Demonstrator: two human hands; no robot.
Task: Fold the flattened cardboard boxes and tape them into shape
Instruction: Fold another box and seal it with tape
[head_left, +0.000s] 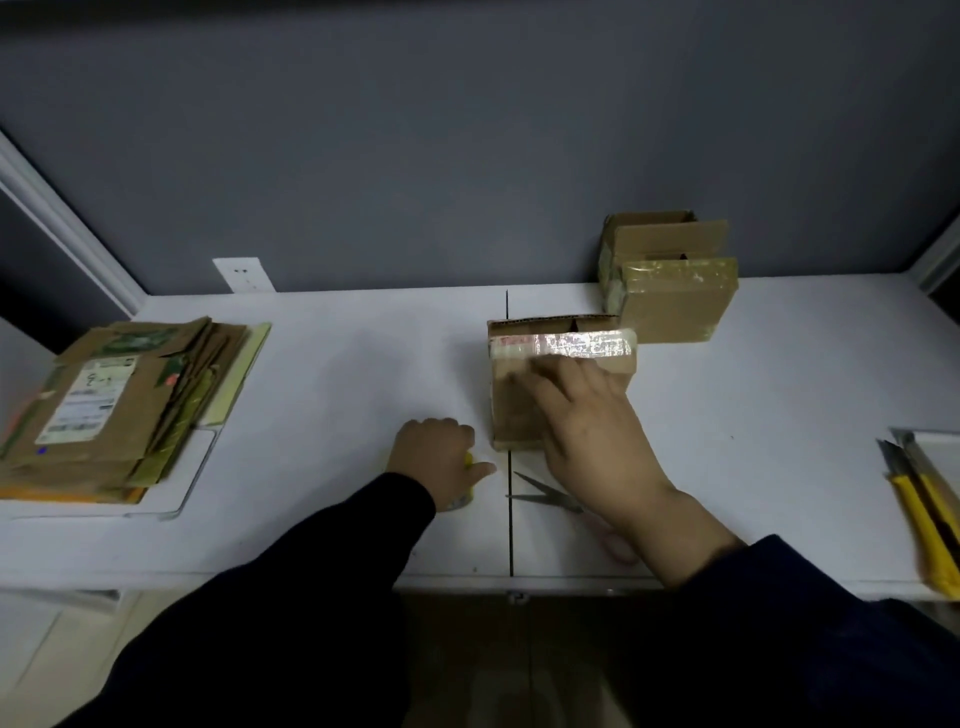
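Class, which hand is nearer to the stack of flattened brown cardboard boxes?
Left. The left hand sits right of the stack of flattened brown cardboard boxes; the right hand lies farther right, on the taped brown cardboard box.

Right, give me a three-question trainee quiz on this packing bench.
1. True or false: the right hand lies flat on the taped box.
2. What does the left hand grip? A) a tape roll B) a stapler C) a marker pen
3. Fill in: the flattened boxes are stacked on the table's ____ side.
Key: 1 true; 2 A; 3 left.
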